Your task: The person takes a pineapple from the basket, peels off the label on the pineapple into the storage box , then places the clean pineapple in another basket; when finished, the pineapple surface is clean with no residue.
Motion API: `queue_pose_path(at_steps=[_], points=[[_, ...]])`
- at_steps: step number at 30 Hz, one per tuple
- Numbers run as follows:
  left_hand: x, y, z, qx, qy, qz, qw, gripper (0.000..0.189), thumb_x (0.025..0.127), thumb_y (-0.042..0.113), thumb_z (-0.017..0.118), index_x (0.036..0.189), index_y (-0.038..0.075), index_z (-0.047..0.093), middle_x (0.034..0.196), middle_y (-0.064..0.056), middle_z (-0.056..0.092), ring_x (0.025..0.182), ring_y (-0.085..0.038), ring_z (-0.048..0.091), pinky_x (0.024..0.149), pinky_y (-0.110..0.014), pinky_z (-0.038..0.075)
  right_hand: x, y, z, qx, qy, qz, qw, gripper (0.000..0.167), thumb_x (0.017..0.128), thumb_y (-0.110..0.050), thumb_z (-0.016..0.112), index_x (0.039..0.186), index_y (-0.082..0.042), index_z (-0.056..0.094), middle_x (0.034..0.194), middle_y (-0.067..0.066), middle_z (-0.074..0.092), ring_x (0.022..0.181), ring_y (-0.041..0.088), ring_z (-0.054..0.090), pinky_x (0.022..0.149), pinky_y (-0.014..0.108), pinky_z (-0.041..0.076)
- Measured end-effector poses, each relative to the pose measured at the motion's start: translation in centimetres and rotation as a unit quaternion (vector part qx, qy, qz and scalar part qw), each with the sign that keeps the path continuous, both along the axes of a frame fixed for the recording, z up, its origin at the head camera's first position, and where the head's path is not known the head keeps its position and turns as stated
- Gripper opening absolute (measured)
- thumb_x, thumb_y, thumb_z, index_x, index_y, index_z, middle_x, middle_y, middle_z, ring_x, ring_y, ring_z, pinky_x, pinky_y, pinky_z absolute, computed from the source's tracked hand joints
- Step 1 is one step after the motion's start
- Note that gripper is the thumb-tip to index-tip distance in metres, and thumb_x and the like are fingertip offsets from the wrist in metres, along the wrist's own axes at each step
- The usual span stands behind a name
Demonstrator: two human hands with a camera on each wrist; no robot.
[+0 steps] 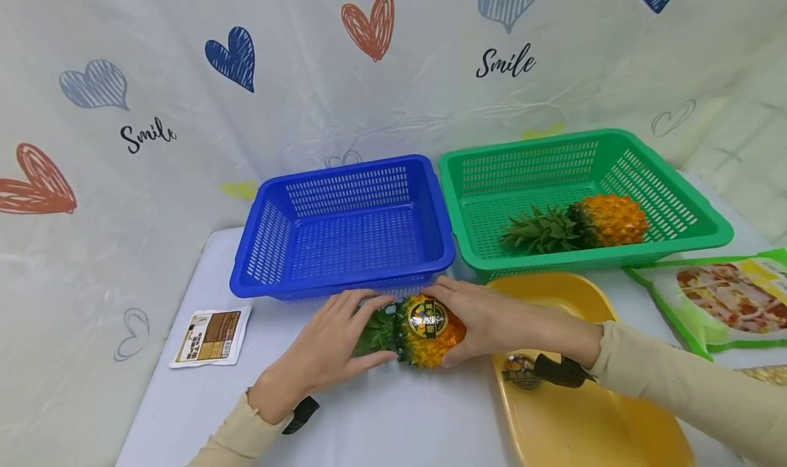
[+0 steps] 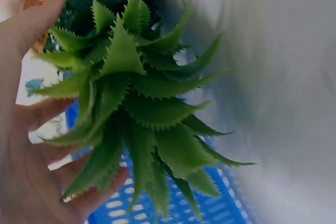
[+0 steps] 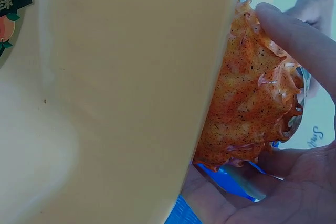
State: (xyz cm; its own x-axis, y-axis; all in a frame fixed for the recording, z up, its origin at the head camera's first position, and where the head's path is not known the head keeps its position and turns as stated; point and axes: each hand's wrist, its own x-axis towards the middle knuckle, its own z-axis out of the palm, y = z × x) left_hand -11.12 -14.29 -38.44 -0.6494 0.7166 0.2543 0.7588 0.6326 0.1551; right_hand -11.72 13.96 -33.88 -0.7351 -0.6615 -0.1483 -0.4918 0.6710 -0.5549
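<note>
A pineapple (image 1: 413, 330) with a round black-and-gold label lies on the white table in the head view, just in front of the blue basket (image 1: 344, 282). My left hand (image 1: 328, 341) is round its leafy crown, thumb and fingers on opposite sides. In the left wrist view, the spread fingers (image 2: 47, 156) pass behind the green leaves (image 2: 157, 103). With thumb and fingers bent about the orange body, my right hand (image 1: 486, 317) grips the fruit's other end. The basin wall partly covers the orange body (image 3: 252, 93) in the right wrist view.
A green basket (image 1: 492, 265) at back right contains another pineapple (image 1: 609, 221). Beneath my right forearm sits a yellow basin (image 1: 572, 426) with a round dark label (image 1: 521, 371). One small packet (image 1: 212, 337) lies at left, a larger green-edged bag (image 1: 725, 296) at right.
</note>
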Motion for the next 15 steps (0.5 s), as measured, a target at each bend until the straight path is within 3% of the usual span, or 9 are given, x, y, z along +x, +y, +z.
queue_pose_path(at_steps=[8, 15], points=[[-0.7, -1.1, -1.1, 0.069, -0.063, 0.003, 0.9956, 0.076, 0.092, 0.067, 0.068, 0.149, 0.019, 0.055, 0.138, -0.002, 0.064, 0.127, -0.023, 0.061, 0.096, -0.047, 0.058, -0.3, -0.2, 0.0, -0.001, -0.007, -0.001, 1.0, 0.1, 0.078, -0.041, 0.094, 0.157, -0.008, 0.043, 0.157, 0.016, 0.046, 0.138, 0.04, 0.05, 0.11, 0.063, 0.043], [-1.0, -1.5, -1.1, 0.106, -0.115, -0.004, 0.9878, 0.073, 0.088, 0.052, 0.081, 0.15, 0.022, 0.056, 0.144, 0.002, 0.062, 0.133, -0.021, 0.057, 0.103, -0.05, 0.054, -0.4, -0.3, 0.2, 0.009, 0.003, -0.001, 1.0, 0.095, 0.078, -0.044, 0.093, 0.153, -0.007, 0.048, 0.151, 0.014, 0.052, 0.133, 0.037, 0.055, 0.108, 0.061, 0.047]])
